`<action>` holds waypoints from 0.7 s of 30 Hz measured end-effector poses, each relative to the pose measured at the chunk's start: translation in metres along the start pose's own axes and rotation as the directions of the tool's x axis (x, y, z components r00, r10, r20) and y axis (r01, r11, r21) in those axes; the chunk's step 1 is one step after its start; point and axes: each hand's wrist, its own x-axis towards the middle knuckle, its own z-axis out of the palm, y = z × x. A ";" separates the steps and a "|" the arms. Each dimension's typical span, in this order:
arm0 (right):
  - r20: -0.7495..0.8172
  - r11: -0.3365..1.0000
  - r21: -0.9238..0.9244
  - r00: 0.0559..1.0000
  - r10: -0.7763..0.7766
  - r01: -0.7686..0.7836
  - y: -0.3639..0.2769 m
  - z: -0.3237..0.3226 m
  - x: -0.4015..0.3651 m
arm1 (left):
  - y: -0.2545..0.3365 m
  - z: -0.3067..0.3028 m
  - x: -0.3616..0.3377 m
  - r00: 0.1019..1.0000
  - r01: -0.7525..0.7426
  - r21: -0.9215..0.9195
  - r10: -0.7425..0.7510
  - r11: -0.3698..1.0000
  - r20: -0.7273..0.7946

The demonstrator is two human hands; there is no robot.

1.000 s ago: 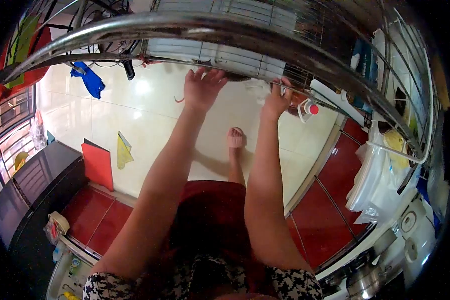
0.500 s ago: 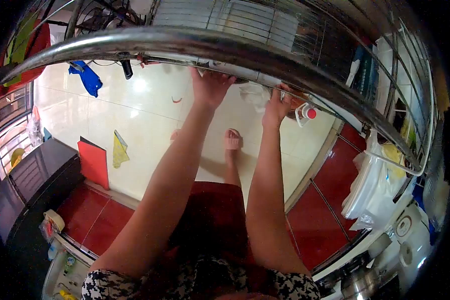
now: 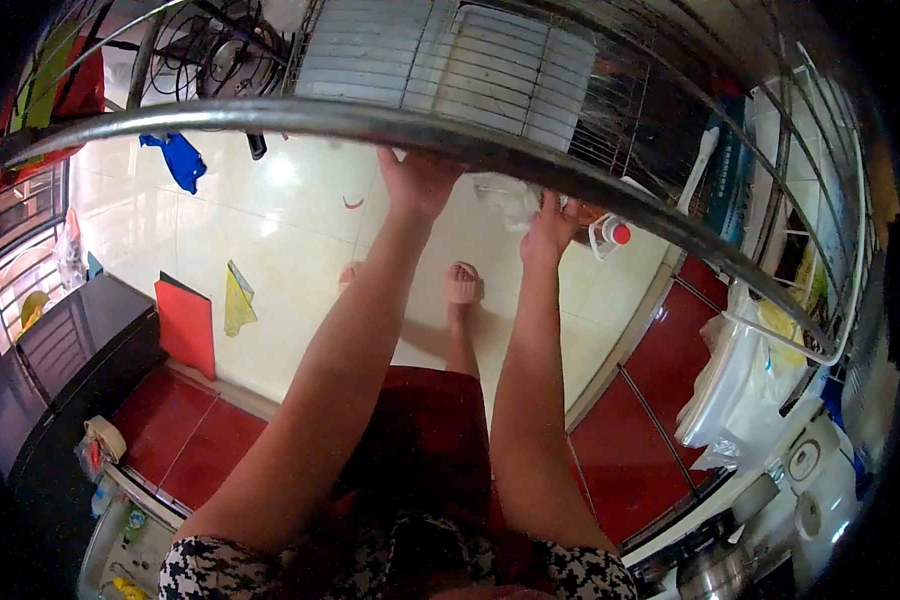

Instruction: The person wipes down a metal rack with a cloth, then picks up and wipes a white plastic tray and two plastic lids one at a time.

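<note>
A metal rack with a thick front bar (image 3: 370,122) crosses the upper part of the head view. My left hand (image 3: 418,182) reaches up to this bar, its fingertips hidden behind it; what they touch does not show. To its right, my right hand (image 3: 550,228) is raised just below the bar, with thumb and fingers partly visible and the tips partly covered. Whether it holds anything cannot be made out. Beside the right hand are a bottle with a red cap (image 3: 621,234) and a crumpled translucent bag (image 3: 508,198).
A blue cloth (image 3: 176,162) hangs at the upper left. Lower down are a red board (image 3: 185,325) and a yellow cloth (image 3: 239,300). White containers in plastic (image 3: 740,385) stand at the right, a dark cabinet (image 3: 75,345) at the left.
The rack's front bar appears lower in the view, and more of the wire shelf behind it shows. Both hands stay in nearly the same place.
</note>
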 end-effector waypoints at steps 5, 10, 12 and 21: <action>-0.037 0.986 0.066 0.988 0.153 -0.150 -0.033 0.012 -0.016 | -0.003 -0.018 0.014 0.999 -0.044 0.021 0.044 0.999 -0.002; -0.035 0.961 0.209 0.981 0.190 -0.179 -0.044 0.022 -0.026 | -0.008 -0.012 0.012 0.994 -0.107 -0.001 0.107 0.994 -0.017; -0.022 0.965 0.217 0.987 0.157 -0.149 -0.040 0.019 -0.026 | -0.006 -0.005 0.009 0.990 -0.057 -0.016 0.054 0.998 -0.132; -0.039 0.987 0.162 0.999 0.008 -0.001 -0.029 0.026 -0.033 | -0.003 0.005 0.003 0.990 -0.033 0.094 0.045 0.995 -0.133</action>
